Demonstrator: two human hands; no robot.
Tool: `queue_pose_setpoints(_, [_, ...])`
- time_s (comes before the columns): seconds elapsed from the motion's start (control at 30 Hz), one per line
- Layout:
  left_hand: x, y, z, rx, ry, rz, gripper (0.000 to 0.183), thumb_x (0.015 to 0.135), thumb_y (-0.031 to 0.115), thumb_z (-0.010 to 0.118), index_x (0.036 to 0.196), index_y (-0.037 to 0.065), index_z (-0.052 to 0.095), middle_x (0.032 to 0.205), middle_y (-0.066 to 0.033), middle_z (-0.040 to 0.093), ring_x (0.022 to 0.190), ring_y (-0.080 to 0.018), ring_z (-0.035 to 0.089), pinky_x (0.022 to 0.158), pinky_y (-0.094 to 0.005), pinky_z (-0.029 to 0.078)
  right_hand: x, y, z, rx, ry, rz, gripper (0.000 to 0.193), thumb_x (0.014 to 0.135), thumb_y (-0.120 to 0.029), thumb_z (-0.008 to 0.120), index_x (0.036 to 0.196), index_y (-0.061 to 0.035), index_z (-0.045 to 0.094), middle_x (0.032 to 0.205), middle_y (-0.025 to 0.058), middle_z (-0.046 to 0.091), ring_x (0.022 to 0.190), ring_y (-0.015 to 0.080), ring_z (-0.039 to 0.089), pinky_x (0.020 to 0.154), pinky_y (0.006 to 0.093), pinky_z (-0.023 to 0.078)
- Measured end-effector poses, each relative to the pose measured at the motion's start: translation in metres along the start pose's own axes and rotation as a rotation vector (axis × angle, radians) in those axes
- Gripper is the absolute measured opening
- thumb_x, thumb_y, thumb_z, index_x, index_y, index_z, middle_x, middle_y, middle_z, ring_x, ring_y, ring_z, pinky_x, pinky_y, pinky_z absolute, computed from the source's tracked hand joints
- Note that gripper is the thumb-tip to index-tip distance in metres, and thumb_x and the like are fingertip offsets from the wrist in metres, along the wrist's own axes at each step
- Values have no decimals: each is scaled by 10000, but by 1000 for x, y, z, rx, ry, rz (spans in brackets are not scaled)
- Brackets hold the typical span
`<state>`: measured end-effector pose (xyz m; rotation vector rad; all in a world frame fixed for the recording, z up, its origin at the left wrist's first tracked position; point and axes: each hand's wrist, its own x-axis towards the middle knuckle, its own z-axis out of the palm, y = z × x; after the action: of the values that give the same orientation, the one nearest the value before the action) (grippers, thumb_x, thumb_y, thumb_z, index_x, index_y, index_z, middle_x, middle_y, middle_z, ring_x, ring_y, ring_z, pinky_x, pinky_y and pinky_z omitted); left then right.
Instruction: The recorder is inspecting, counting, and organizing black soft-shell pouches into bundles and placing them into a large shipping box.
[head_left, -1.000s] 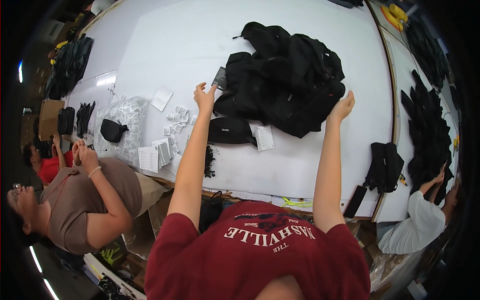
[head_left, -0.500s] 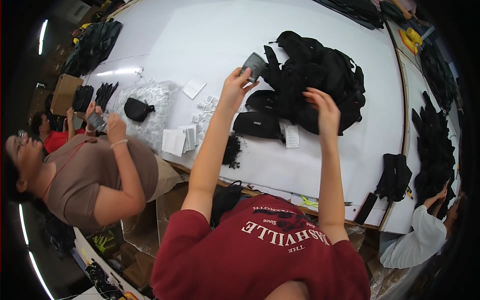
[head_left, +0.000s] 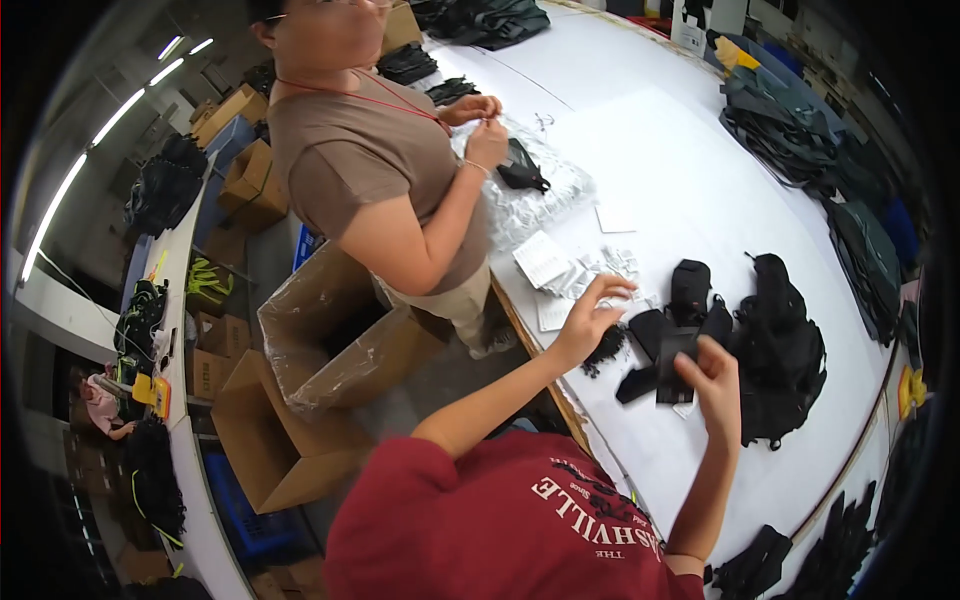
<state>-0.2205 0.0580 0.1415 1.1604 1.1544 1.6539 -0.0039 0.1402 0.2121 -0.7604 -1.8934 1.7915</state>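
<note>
My left hand (head_left: 590, 318) hovers with fingers spread over a scatter of small white tags and packets (head_left: 575, 275) near the white table's (head_left: 680, 170) front edge, holding nothing. A small black frayed piece (head_left: 605, 348) lies just below it. My right hand (head_left: 715, 385) grips a flat dark pouch (head_left: 673, 365) above the table, next to a pile of black bags (head_left: 790, 350). Two more small black pouches (head_left: 690, 285) lie just beyond.
A co-worker in a brown shirt (head_left: 370, 170) stands at the table's left side, hands working over clear plastic bags (head_left: 535, 195). An open cardboard box (head_left: 340, 340) sits on the floor beside me. Dark bags (head_left: 780, 130) are stacked along the table's far right.
My view has swung left and down. My left hand came away from the black pile to the white tags. My right hand pulled back toward me, now with a dark pouch in it.
</note>
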Motion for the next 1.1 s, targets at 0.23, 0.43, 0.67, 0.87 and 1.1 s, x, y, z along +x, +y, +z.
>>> queue_pose_setpoints(0.23, [-61, -25, 2, -2, -711, -444, 523, 815, 218, 670, 1292, 64, 522, 1275, -104, 558, 1202, -192, 489, 1036, -330, 343, -13, -37, 33, 227, -476, 204, 271, 853, -62, 663, 1078, 72, 594, 904, 92, 681, 806, 121, 645, 704, 245, 518])
queue_pose_setpoints(0.43, [-58, -29, 16, -503, -866, -452, 430, 865, 263, 667, 1238, 71, 569, 1203, -10, 592, 1112, -101, 529, 971, -279, 403, -7, -11, 73, 699, -119, -263, 361, 890, -201, 609, 1157, 6, 482, 656, 142, 577, 510, 231, 549, 463, 311, 481])
queue_pose_setpoints(0.67, [-18, -6, -32, -8, -829, -290, 297, 827, 186, 710, 1052, 51, 571, 982, -10, 588, 946, -106, 532, 869, -282, 420, -35, -37, 25, 484, 69, -263, 362, 816, -200, 647, 995, 83, 511, 641, 80, 576, 372, 134, 515, 372, 215, 432])
queue_pose_setpoints(0.87, [-1, 19, -48, 12, -903, -334, 292, 818, 195, 722, 1030, 56, 579, 983, -11, 602, 909, -106, 554, 845, -273, 433, -91, -62, 4, 51, 309, -94, 306, 768, -219, 668, 899, 44, 580, 758, 45, 623, 652, 69, 581, 595, 186, 430])
queue_pose_setpoints(1.1, [0, 50, -40, 266, -991, -98, 324, 775, 218, 745, 1019, 50, 614, 944, -24, 621, 885, -156, 551, 825, -294, 443, -131, -55, 8, 74, 353, -6, 349, 776, -203, 679, 970, 72, 590, 808, 73, 648, 702, 85, 603, 655, 196, 454])
